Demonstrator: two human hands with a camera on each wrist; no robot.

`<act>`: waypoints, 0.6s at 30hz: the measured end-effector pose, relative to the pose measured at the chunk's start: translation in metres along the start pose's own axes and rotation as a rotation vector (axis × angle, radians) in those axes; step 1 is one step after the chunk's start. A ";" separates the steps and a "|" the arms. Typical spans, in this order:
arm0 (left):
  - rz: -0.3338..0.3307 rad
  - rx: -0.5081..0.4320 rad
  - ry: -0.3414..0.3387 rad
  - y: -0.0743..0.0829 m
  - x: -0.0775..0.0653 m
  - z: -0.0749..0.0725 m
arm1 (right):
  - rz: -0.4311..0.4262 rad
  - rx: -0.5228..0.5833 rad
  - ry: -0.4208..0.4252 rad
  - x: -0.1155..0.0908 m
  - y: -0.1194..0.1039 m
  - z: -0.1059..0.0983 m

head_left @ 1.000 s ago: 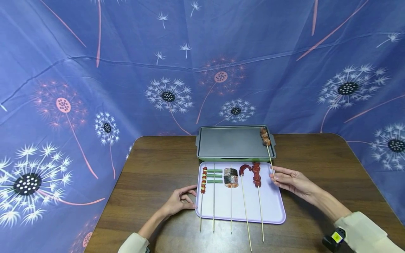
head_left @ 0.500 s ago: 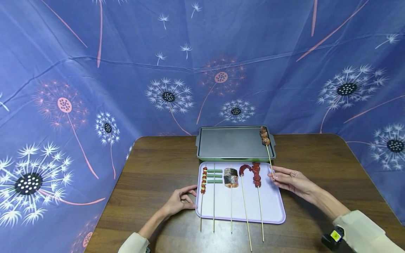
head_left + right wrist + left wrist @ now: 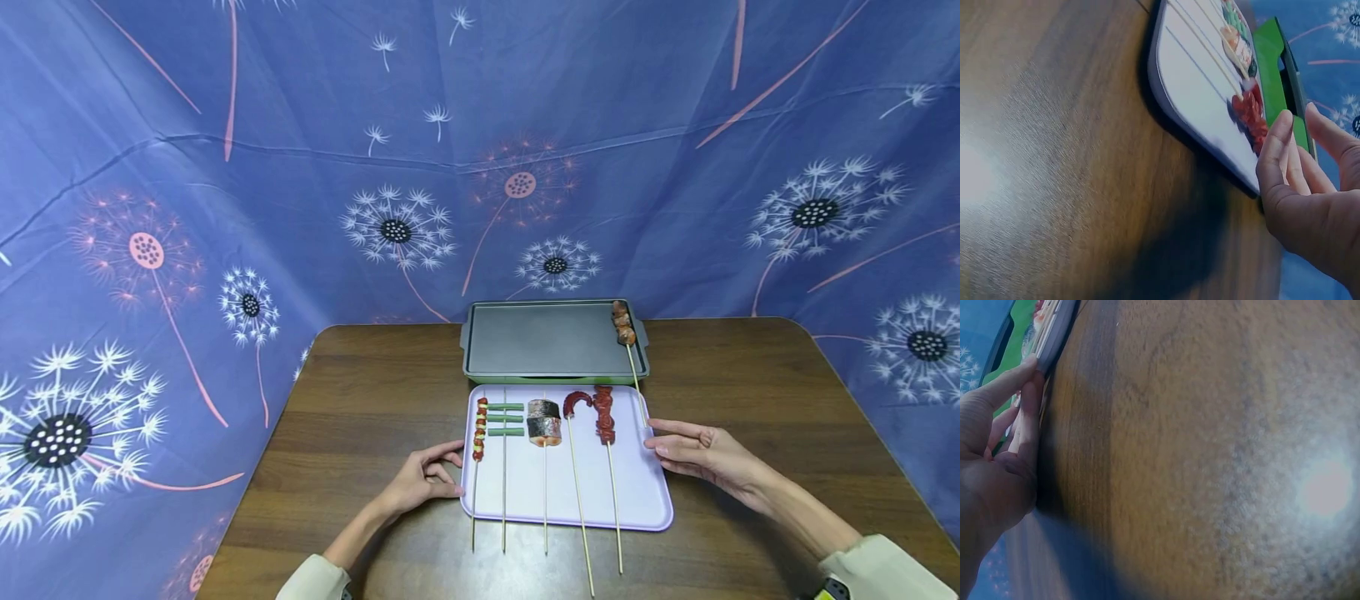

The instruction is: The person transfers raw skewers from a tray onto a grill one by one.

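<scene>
My left hand (image 3: 422,480) holds the left edge of a pale lilac tray (image 3: 645,504) between thumb and fingers; in the left wrist view those fingertips meet at the rim. My right hand (image 3: 705,457) is beside the tray's right edge, near the bottom end of a skewer of browned chunks (image 3: 624,323). Thumb and fingers stand apart in the right wrist view, with nothing between them. The skewer's chunks lie on the right end of a dark griddle (image 3: 543,337), its stick sloping down to the tray's right side.
On the tray lie skewers of red and yellow pieces (image 3: 480,429), green stalks (image 3: 506,419), fish (image 3: 544,422), a curled red tentacle (image 3: 577,403) and folded red meat (image 3: 604,415). Their sticks overhang the tray's front. Behind the wooden table (image 3: 375,375) hangs a blue dandelion cloth (image 3: 300,208).
My right hand has let go of the skewer's stick and moved slightly down and right. The skewer stays on the griddle. My left hand keeps its place at the tray.
</scene>
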State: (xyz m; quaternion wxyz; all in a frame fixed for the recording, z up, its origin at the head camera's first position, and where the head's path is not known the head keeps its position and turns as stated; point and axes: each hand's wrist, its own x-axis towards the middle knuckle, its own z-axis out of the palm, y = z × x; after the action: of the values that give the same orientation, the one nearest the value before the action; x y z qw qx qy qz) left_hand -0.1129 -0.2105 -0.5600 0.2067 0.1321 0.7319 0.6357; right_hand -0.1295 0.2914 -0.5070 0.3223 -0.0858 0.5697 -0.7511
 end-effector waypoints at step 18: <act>0.001 -0.005 -0.010 -0.002 0.000 -0.002 | -0.009 0.016 -0.184 -0.026 0.041 0.045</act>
State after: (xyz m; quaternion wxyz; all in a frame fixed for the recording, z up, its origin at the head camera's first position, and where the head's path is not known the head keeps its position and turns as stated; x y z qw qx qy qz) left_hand -0.1133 -0.2129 -0.5618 0.2105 0.1353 0.7291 0.6370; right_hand -0.0716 0.2647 -0.5229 0.3706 -0.1544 0.5315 -0.7459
